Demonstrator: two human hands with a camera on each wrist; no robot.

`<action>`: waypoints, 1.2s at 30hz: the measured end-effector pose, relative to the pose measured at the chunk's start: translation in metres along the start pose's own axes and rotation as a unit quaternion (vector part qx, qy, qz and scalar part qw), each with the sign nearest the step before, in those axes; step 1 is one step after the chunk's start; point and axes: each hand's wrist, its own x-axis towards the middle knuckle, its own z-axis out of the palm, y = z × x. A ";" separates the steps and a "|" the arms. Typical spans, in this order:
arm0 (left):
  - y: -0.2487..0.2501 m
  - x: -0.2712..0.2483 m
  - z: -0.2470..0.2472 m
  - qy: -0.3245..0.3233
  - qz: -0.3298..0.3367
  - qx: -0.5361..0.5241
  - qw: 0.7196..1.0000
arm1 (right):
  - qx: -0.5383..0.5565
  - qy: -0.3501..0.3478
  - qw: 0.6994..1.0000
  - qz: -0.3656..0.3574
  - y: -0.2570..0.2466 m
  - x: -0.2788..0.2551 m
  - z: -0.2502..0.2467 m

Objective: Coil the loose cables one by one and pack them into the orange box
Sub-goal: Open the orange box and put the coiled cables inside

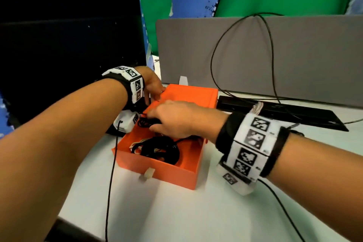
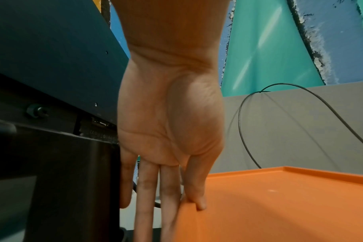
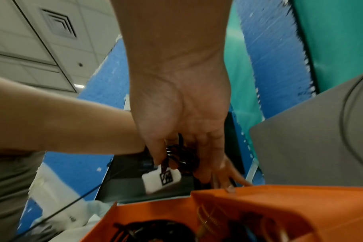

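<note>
The orange box [image 1: 167, 171] stands open on the white table, its lid [image 1: 188, 96] tipped up at the back. Several coiled cables [image 1: 161, 149], mostly black, lie inside. My left hand [image 1: 157, 95] pinches the lid's left edge; in the left wrist view the thumb of that hand [image 2: 182, 201] lies on the lid's [image 2: 280, 204] inner face and the fingers [image 2: 145, 196] reach down behind it. My right hand [image 1: 152, 122] holds a small black cable coil [image 1: 144, 122] over the box's back left corner. In the right wrist view that hand [image 3: 180, 170] grips the coil [image 3: 182, 155] between thumb and fingers above the box [image 3: 151, 212].
A thin black cable [image 1: 271, 55] loops over the grey partition [image 1: 294, 55] behind the box. A flat black bar [image 1: 275, 110] lies to the right of the lid. A dark monitor [image 1: 59, 45] stands at the left. Wrist-camera leads [image 1: 111, 182] trail across the table [image 1: 176, 212].
</note>
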 end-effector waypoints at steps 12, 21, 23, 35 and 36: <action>-0.011 0.014 -0.006 0.006 0.014 0.006 1.000 | -0.027 -0.013 1.000 0.007 -0.022 0.003 0.035; -0.011 0.025 -0.005 0.030 0.026 -0.003 0.999 | 0.072 -0.080 0.994 0.003 -0.002 -0.009 0.011; -0.015 0.033 -0.007 0.025 0.030 -0.007 0.999 | 0.050 -0.015 0.998 0.018 0.019 -0.028 -0.005; -0.014 0.037 -0.008 0.025 0.023 -0.012 0.999 | -0.142 -0.181 0.920 0.317 0.188 -0.106 0.004; -0.014 0.037 -0.008 0.027 0.022 -0.009 0.999 | -0.140 -0.204 0.913 0.325 0.193 -0.109 0.013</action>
